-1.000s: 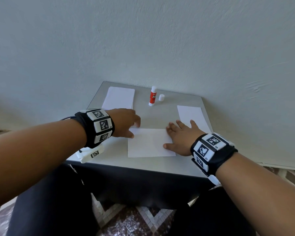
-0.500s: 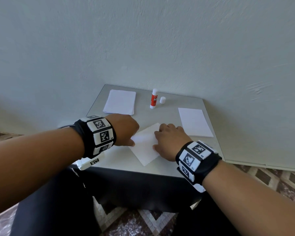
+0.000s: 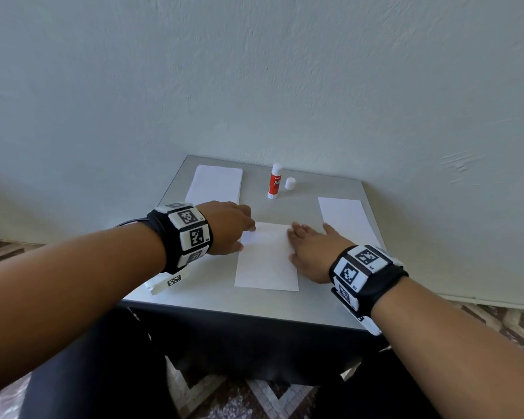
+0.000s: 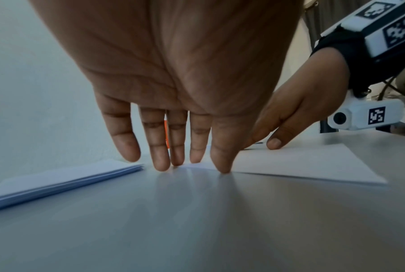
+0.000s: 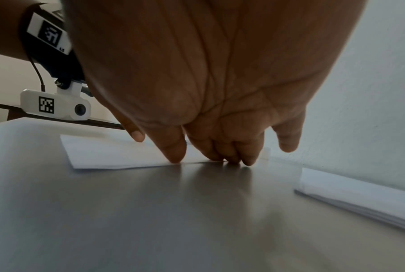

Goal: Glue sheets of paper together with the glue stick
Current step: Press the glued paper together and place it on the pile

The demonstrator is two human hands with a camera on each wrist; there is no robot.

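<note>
Half a second before, the sheet (image 3: 266, 261) lay turned at an angle; now it lay straight, long side toward me, on the table (image 3: 315, 300). My left hand (image 3: 227, 226) touched its far left corner, my right hand (image 3: 310, 251) its right edge, both with straight fingers, gripping nothing. The glue stick (image 3: 274, 181) stood uncapped behind, well apart from both hands.

Bare forearms, no sleeves. Black wristband (image 3: 161, 240) behind left hand (image 3: 227, 226), white blocks with black square codes. Same band (image 3: 368, 278) behind right hand (image 3: 310, 252). White camera pod (image 4: 364, 115) under wrist, thin black cable (image 5: 37, 73).
</note>
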